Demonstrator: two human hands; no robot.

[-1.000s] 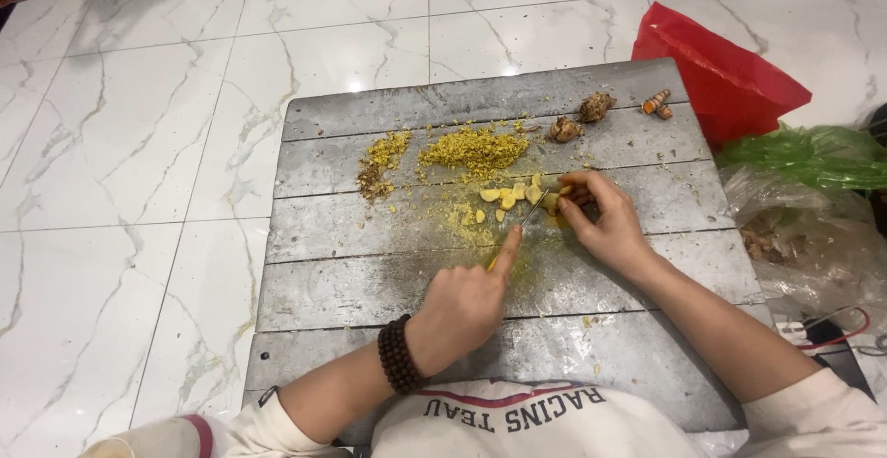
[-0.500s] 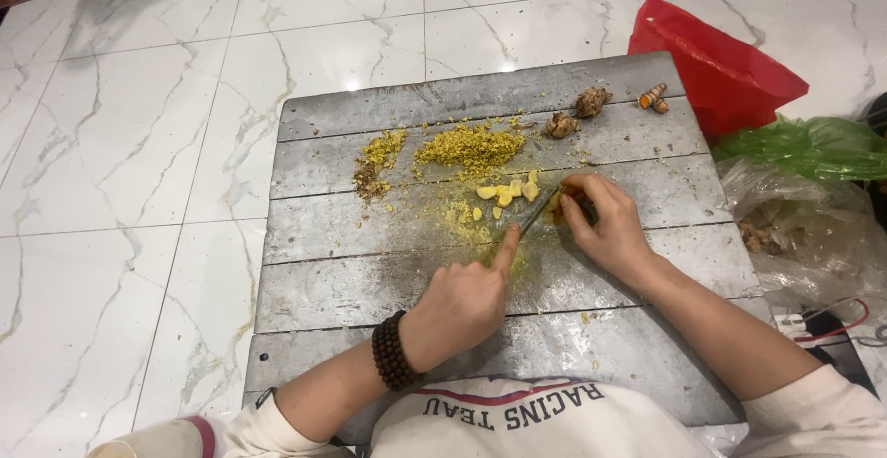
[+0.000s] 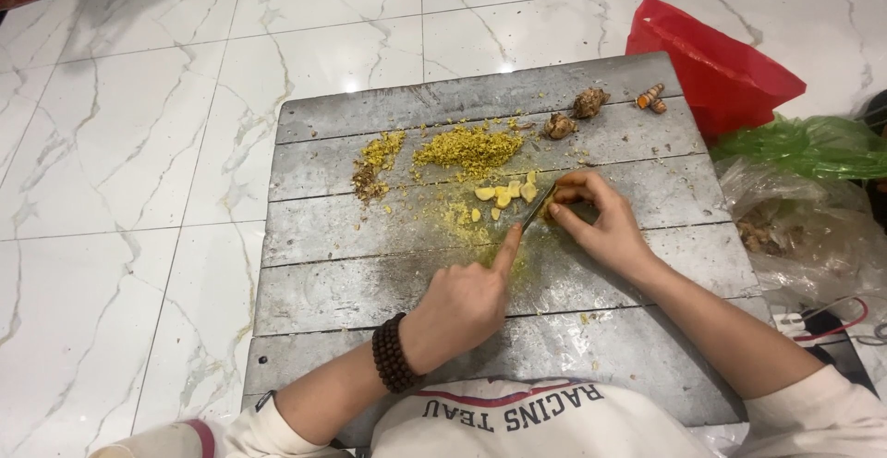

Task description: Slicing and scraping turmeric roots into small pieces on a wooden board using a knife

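On a grey wooden board (image 3: 370, 282) my left hand (image 3: 467, 299) grips a knife (image 3: 534, 210), forefinger stretched along its back, the blade pointing up and right. My right hand (image 3: 596, 219) pinches a small yellow root piece (image 3: 552, 205) against the board at the blade's tip. Pale yellow slices (image 3: 504, 195) lie just left of the blade. Farther back sit a heap of chopped yellow bits (image 3: 469, 146) and a smaller yellow-brown heap (image 3: 374, 164). A dark bead bracelet (image 3: 393, 354) circles my left wrist.
Whole knobbly roots (image 3: 573, 114) and an orange-tipped piece (image 3: 651, 97) lie at the board's back right. A red plastic bag (image 3: 721, 61), a green bag (image 3: 813, 148) and a clear bag (image 3: 804, 236) sit to the right on the white marble floor (image 3: 129, 144).
The knife hand has shifted slightly right and forward toward the held root; both hands otherwise stay in place on the board. The camera view has drifted a little.
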